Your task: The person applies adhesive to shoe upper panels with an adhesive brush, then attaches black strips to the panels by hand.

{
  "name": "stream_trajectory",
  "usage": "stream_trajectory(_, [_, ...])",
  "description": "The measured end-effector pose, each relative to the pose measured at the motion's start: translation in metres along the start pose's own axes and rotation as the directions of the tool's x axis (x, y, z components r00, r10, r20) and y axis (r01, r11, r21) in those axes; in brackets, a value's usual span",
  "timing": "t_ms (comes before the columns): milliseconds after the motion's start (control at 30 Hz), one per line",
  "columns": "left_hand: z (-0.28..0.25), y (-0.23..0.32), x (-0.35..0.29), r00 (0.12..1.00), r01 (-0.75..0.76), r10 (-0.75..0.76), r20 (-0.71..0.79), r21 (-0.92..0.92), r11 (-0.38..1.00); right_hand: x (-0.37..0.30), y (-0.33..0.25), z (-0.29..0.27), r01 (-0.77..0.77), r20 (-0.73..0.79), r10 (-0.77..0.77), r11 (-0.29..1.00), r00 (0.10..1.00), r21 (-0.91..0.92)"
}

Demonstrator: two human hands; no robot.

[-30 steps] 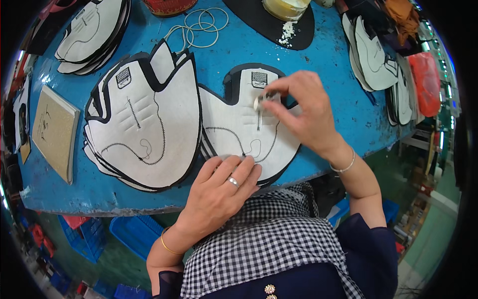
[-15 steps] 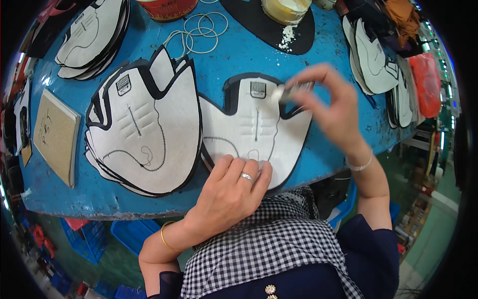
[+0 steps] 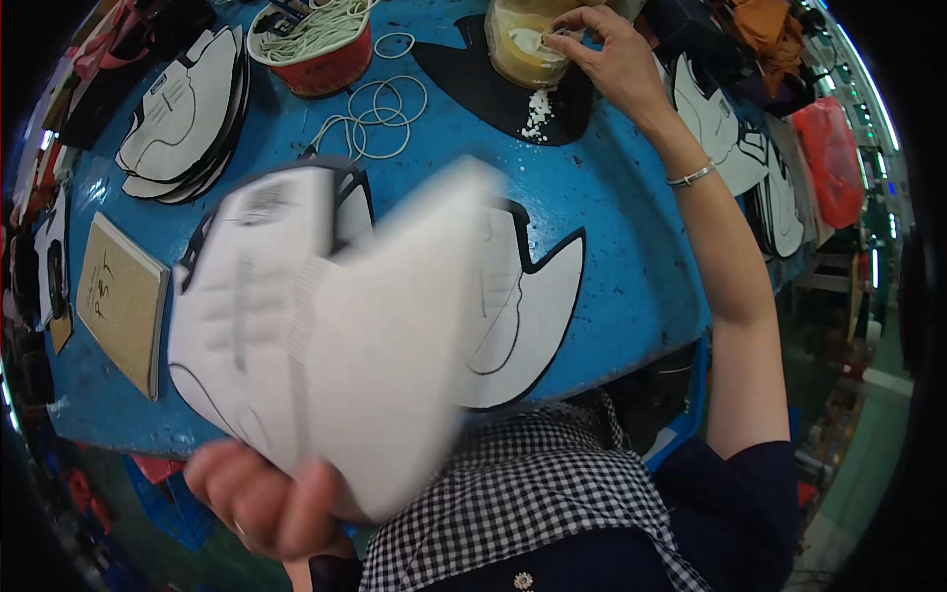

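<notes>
- Head view: the left hand [image 3: 266,498] is low in the picture, near the person's chest, with thumb and fingers closed on the lower edge of a white shoe-upper piece [image 3: 370,340]. The piece is lifted off the table and blurred, so its details cannot be made out.
- Behind the lifted piece, a stack of white and black shoe-upper pieces [image 3: 247,296] lies flat on the blue table [image 3: 621,247]; another cut piece [image 3: 528,306] with a black border and a stitched line lies just beside it to the right.
- The right hand [image 3: 612,54] is stretched to the far side of the table, fingertips bent together at the mouth of a yellowish glue jar [image 3: 528,49]. Whether it holds anything cannot be told.
- The jar stands on a black cut piece [image 3: 473,89] with white crumbs [image 3: 538,116] on it.
- A thin bracelet [image 3: 691,178] sits on the right wrist.
- A red bowl [image 3: 330,61] of pale cord stands at the far edge, with loose rubber-band rings [image 3: 380,113] just in front of it.
- A brown notebook [image 3: 118,296] lies at the table's left edge, and another pile of uppers [image 3: 182,113] lies beyond it.
- More white and black pieces [image 3: 730,138] lie at the right.
</notes>
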State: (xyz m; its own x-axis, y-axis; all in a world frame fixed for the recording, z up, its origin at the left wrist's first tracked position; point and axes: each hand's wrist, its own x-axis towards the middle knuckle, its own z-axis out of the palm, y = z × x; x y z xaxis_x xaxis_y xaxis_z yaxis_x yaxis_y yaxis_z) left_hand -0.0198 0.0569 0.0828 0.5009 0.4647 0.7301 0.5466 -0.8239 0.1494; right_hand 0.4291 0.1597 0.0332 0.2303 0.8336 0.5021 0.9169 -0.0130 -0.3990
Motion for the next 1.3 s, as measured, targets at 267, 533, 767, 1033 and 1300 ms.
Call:
stream_trajectory(267, [0.036,-0.001,-0.022,0.874,0.14,0.03,0.484,-0.311,0.94,-0.04,-0.005,-0.024,-0.191,0.139,0.138,0.84,0.981,0.508])
stream_trajectory(533, [0.079,0.046,-0.042,0.797,0.057,0.226,0.561,-0.441,0.895,-0.147,-0.12,-0.039,-0.129,0.508,-0.145,0.876,0.849,0.465])
stream_trajectory(767, [0.082,0.048,-0.038,0.79,-0.062,0.295,0.537,-0.409,0.91,-0.143,-0.111,-0.011,0.207,0.27,-0.292,0.93,0.917,0.304])
stream_trajectory(1033, [0.075,0.057,-0.023,0.771,-0.016,0.275,0.575,-0.414,0.91,-0.17,-0.124,-0.034,0.151,0.394,-0.332,0.893,0.857,0.423])
stream_trajectory(1300, [0.084,0.05,-0.012,0.859,-0.108,0.284,0.425,-0.392,0.914,-0.174,-0.085,-0.042,-0.495,0.394,0.3,0.497,0.869,0.713])
